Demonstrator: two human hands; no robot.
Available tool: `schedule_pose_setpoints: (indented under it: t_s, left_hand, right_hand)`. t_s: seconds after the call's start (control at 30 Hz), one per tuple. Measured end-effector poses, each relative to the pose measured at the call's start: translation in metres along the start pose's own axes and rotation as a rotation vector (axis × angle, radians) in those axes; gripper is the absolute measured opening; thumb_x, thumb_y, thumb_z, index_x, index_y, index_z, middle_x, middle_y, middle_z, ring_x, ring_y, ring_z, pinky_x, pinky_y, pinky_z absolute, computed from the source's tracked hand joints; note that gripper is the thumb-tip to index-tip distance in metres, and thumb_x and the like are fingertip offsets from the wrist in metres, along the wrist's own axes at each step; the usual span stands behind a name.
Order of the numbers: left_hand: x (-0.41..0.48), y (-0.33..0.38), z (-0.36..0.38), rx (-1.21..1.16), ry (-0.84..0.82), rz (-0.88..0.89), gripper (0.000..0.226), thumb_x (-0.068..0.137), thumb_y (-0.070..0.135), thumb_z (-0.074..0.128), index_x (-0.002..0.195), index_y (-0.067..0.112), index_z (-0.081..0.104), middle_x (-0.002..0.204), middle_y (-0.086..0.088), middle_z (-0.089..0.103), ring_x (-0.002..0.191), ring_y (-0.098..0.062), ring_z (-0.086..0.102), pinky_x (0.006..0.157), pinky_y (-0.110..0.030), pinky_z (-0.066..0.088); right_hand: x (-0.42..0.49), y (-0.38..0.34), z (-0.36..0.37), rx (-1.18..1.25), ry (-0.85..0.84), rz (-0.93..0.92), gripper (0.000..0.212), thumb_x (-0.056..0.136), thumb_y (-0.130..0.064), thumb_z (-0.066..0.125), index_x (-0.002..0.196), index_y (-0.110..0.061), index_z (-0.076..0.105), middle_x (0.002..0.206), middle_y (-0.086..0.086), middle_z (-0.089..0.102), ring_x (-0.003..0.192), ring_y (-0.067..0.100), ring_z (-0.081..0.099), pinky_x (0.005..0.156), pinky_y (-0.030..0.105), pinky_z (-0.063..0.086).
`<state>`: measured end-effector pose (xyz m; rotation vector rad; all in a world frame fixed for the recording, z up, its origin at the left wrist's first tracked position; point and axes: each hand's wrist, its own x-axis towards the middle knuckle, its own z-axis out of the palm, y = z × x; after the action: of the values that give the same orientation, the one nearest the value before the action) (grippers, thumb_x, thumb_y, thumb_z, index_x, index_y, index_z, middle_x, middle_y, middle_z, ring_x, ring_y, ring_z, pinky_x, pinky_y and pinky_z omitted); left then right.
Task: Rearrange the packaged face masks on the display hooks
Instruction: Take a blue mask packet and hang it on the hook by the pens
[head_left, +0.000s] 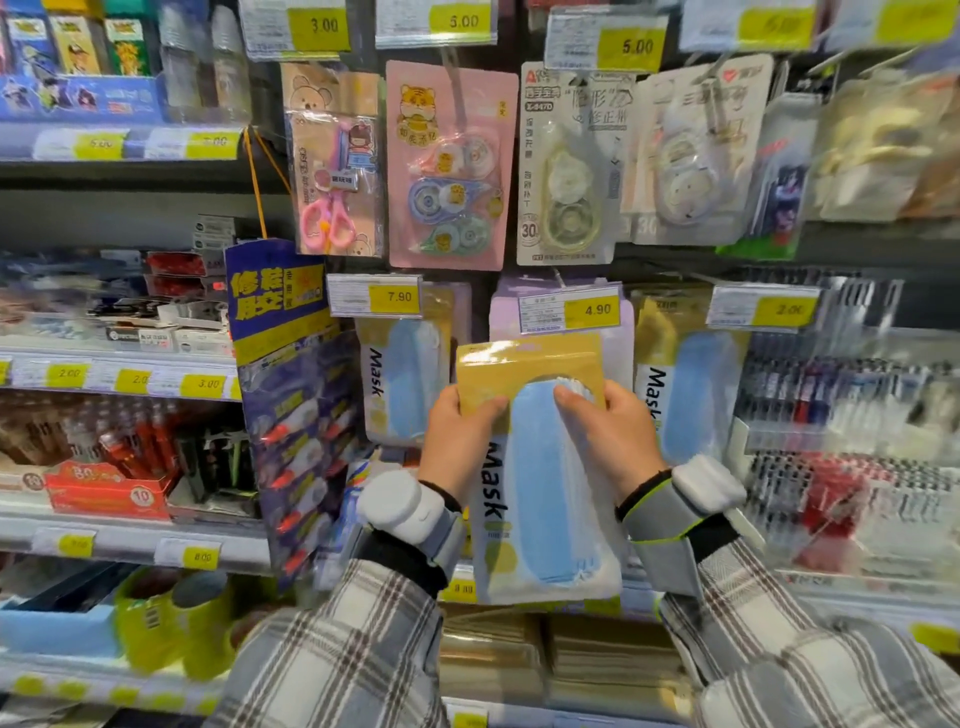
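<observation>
Nearest the camera, both hands hold one mask pack (540, 467) upright by its yellow top. The left hand (457, 436) has its fingers closed on the pack's upper left edge; the right hand (608, 436) pinches the upper right, thumb on the clear window over the blue masks. Behind this pack hangs a lilac pack under the 4.90 price tag (569, 307). Further mask packs hang left (405, 374) and right (685, 384) of the held pack.
</observation>
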<state>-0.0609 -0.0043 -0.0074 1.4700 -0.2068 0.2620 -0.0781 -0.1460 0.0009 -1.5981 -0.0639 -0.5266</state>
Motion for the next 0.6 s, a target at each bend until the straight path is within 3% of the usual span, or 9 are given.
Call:
schedule_pose_setpoints:
  t_s: [0.07,0.17,0.37,0.47,0.53,0.6]
  left_hand:
    - [-0.001,0.002,0.016,-0.007,-0.037,-0.006,0.019,0.085,0.019,0.059,0.103,0.012,0.059,0.097,0.001,0.067,0.087,-0.012,0.062,0.074,-0.022,0.048]
    - [-0.001,0.002,0.044,-0.003,-0.094,-0.008,0.012,0.085,0.02,0.06,0.097,0.018,0.058,0.093,0.005,0.066,0.086,-0.01,0.063,0.071,-0.02,0.047]
    - [-0.001,0.005,0.088,-0.002,-0.155,-0.007,0.028,0.085,0.019,0.058,0.112,0.01,0.06,0.11,-0.005,0.068,0.1,-0.019,0.064,0.081,-0.024,0.05]
    - [-0.001,0.004,0.111,0.006,-0.165,-0.006,0.016,0.083,0.017,0.059,0.099,0.015,0.061,0.106,-0.008,0.068,0.099,-0.024,0.064,0.089,-0.036,0.051]
    - [0.0,0.003,0.12,0.017,-0.178,0.004,0.007,0.083,0.017,0.059,0.09,0.018,0.058,0.095,-0.004,0.066,0.09,-0.022,0.063,0.082,-0.033,0.051]
    - [-0.001,0.004,0.131,0.024,-0.205,0.009,0.011,0.084,0.017,0.059,0.094,0.014,0.057,0.089,0.0,0.063,0.084,-0.017,0.059,0.071,-0.025,0.048]
  right_hand:
    - [0.003,0.001,-0.017,-0.016,0.039,-0.02,0.004,0.084,-0.02,0.063,0.082,-0.022,0.066,0.077,-0.011,0.065,0.069,0.004,0.06,0.055,0.011,0.048]
    - [0.007,-0.001,-0.045,-0.042,0.105,-0.018,0.009,0.083,-0.022,0.064,0.09,-0.016,0.067,0.08,-0.006,0.067,0.075,0.011,0.061,0.064,0.021,0.049]
    - [0.012,-0.003,-0.086,-0.013,0.181,-0.018,0.008,0.082,-0.019,0.066,0.088,-0.013,0.068,0.087,0.003,0.068,0.081,0.018,0.062,0.08,0.036,0.051]
    - [0.015,-0.001,-0.109,0.017,0.198,-0.029,0.002,0.082,-0.016,0.066,0.084,-0.016,0.067,0.08,-0.002,0.067,0.071,0.009,0.064,0.066,0.022,0.054]
    - [0.015,-0.001,-0.118,0.049,0.203,-0.04,0.007,0.083,-0.013,0.064,0.089,-0.012,0.067,0.077,-0.006,0.066,0.058,-0.003,0.063,0.054,0.012,0.05]
    - [0.018,0.002,-0.13,0.054,0.225,-0.031,0.012,0.082,-0.013,0.065,0.093,-0.008,0.068,0.078,-0.004,0.066,0.062,0.0,0.064,0.062,0.017,0.053]
